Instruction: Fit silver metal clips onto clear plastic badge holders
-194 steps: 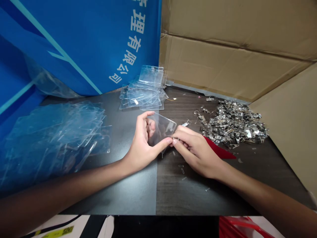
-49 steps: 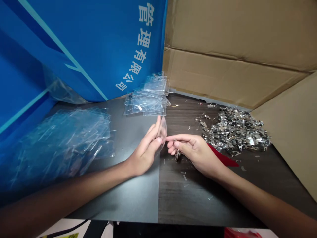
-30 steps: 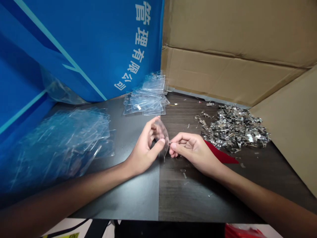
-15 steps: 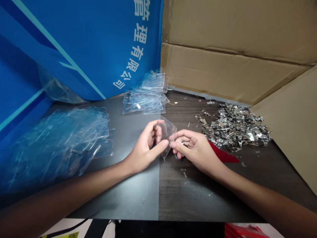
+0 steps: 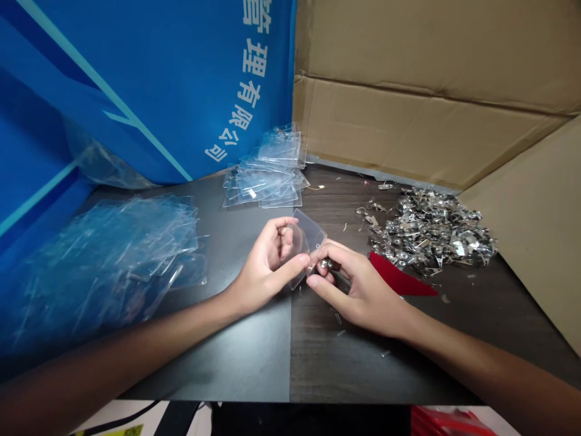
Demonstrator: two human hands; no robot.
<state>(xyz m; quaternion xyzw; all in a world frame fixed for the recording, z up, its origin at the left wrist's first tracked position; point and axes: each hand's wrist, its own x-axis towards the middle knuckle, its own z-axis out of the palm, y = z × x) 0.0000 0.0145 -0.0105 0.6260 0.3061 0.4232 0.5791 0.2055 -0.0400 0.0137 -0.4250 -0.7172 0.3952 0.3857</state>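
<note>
My left hand (image 5: 275, 257) is closed on a clear plastic badge holder (image 5: 308, 229), thumb pressing near its edge above the middle of the table. Beside it, my right hand (image 5: 347, 278) is curled round a small metal badge clip (image 5: 325, 263), its fingertips at the holder's edge. Whether clip and holder are joined cannot be seen. A large pile of badge clips (image 5: 436, 230) lies to the right of my right hand. To the left spreads a heap of clear badge holders (image 5: 131, 236).
A smaller stack of clear holders (image 5: 267, 175) stands at the back by the blue banner (image 5: 149, 79). Cardboard (image 5: 408, 133) walls the back and right. A red piece (image 5: 399, 278) lies beside the clip pile. Small plastic scraps (image 5: 338, 318) dot the dark table (image 5: 327, 369).
My right hand has turned and its fingers have shifted, so the metal clip shows more plainly. The holder has tilted slightly in my left hand, which stays nearly in place.
</note>
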